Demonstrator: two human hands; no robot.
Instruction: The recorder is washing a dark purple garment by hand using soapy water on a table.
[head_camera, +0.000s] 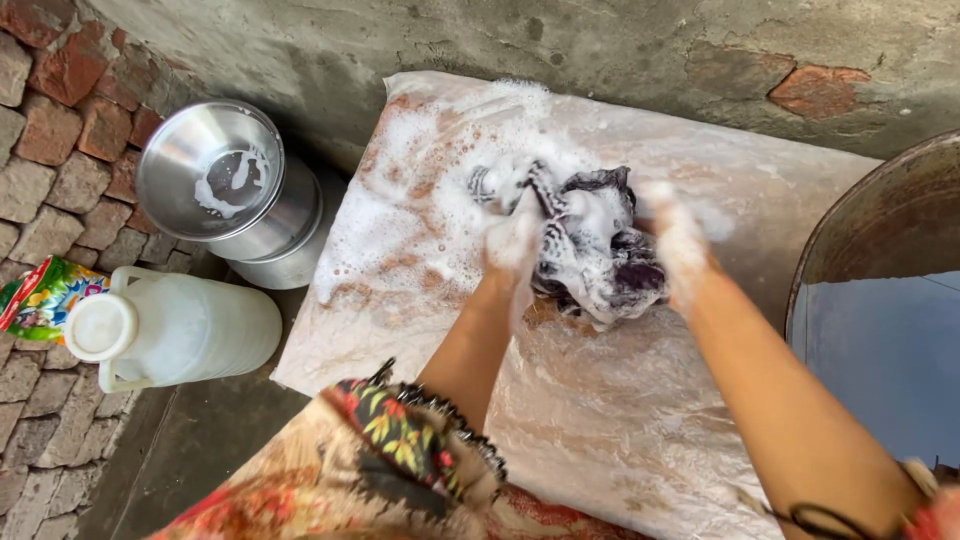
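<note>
Past my patterned sleeve (400, 440), my left hand (515, 240) and right hand (678, 245) grip the soapy dark cloth (600, 250), well lathered, not yet rinsed.

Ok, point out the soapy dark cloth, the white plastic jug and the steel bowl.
Soapy dark cloth (610, 255), head view, on its dark bunched middle.
White plastic jug (195, 325), head view, on its side wall.
Steel bowl (180, 165), head view, on its inner wall.

Home washing yard — brick floor (40, 150), water tub (880, 230).
</note>
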